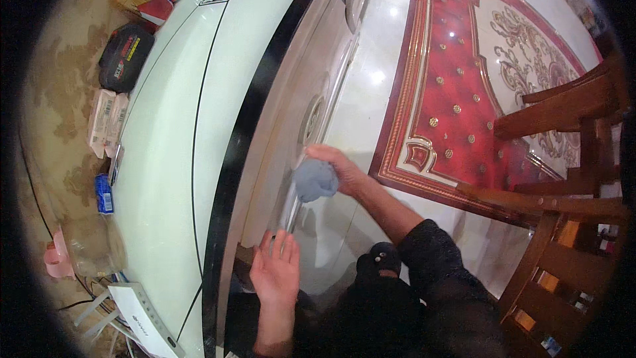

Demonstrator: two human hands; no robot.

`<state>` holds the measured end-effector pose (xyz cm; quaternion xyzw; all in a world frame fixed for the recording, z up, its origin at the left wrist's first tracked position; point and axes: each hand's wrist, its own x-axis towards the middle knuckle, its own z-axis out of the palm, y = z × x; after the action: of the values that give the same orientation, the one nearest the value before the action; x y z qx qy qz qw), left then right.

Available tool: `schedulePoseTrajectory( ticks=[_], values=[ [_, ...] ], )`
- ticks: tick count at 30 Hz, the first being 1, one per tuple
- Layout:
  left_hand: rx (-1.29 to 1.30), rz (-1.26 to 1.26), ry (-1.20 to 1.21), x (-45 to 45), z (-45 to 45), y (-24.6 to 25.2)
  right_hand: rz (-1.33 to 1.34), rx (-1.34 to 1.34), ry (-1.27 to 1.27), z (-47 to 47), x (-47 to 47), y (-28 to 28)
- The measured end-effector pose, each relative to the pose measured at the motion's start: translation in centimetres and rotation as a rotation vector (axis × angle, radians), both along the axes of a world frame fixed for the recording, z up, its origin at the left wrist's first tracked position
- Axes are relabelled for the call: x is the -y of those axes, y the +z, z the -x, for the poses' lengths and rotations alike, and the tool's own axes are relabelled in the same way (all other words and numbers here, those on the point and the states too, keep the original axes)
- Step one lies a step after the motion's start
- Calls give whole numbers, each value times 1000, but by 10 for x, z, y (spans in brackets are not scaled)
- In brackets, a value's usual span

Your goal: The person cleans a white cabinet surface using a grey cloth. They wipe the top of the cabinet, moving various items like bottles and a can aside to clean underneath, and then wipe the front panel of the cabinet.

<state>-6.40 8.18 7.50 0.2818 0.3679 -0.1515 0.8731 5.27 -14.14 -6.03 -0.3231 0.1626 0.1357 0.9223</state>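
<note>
A crumpled grey-blue cloth (316, 180) is in my right hand (342, 166), held beside the front face of a cabinet with a glossy light top (164, 159). The fingers behind the cloth are partly hidden. Lower and to the left, my left hand (276, 268) is palm up with its fingers apart and nothing in it. Its fingertips are near the lower part of the pale cabinet front (278, 124), which has an oval ornament (311, 119). Whether either hand touches the cabinet cannot be told.
Along the cabinet top's far edge are a black case (126, 57), pale pink boxes (107, 122), a blue packet (104, 194) and a white router-like device (146, 320) with cables. A red patterned rug (447, 109) lies on the tiled floor. Wooden chairs (561, 248) stand at the right.
</note>
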Motion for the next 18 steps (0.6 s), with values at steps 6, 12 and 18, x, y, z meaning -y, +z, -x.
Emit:
schedulePoseTrajectory(
  ticks=[6, 12, 18],
  values=[
    [43, -38, -65, -9, 17, 43, 109, 149, -683, -61, 117, -9],
    [147, -67, -240, 25, 15, 58, 1027, 34, -618, -129, 102, -84],
    [248, -202, -360, 36, 18, 65, 1095, 101, -277, -3, -30, -64]
  ],
)
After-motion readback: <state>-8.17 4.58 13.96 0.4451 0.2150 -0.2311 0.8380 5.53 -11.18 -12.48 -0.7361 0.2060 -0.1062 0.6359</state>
